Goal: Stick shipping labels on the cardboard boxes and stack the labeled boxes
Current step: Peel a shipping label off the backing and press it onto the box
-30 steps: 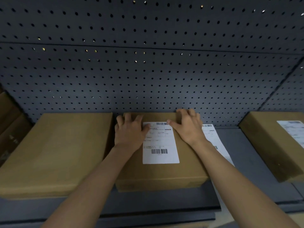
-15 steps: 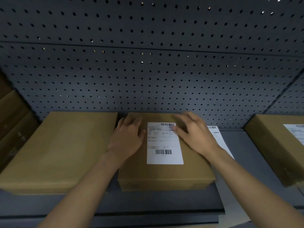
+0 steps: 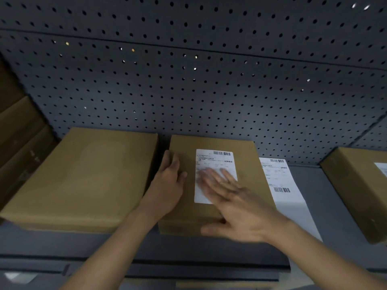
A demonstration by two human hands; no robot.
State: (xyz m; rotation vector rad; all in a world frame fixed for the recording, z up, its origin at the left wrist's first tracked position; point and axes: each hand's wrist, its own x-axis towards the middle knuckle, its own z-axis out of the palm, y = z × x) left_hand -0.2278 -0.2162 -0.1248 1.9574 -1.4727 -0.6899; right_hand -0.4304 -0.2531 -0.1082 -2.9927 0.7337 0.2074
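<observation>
A brown cardboard box (image 3: 249, 164) lies flat in the middle of the grey shelf, with a white shipping label (image 3: 214, 162) on its top. My right hand (image 3: 232, 204) lies flat and blurred over the label's lower half, fingers spread, thumb near the box's front edge. My left hand (image 3: 169, 185) rests flat against the box's left edge, holding nothing. A second box (image 3: 83, 176) without a label sits directly to the left. Another labelled box (image 3: 356, 189) stands at the right edge.
A sheet of white labels (image 3: 284, 185) lies on the shelf (image 3: 326, 206) just right of the middle box. A dark pegboard wall (image 3: 188, 80) rises behind. More stacked cardboard boxes (image 3: 18, 135) fill the far left. The shelf's front lip (image 3: 188, 266) runs below.
My right hand slid from the box's top right corner down across the label toward me. My left hand shifted from the box top to its left edge. The view moved closer.
</observation>
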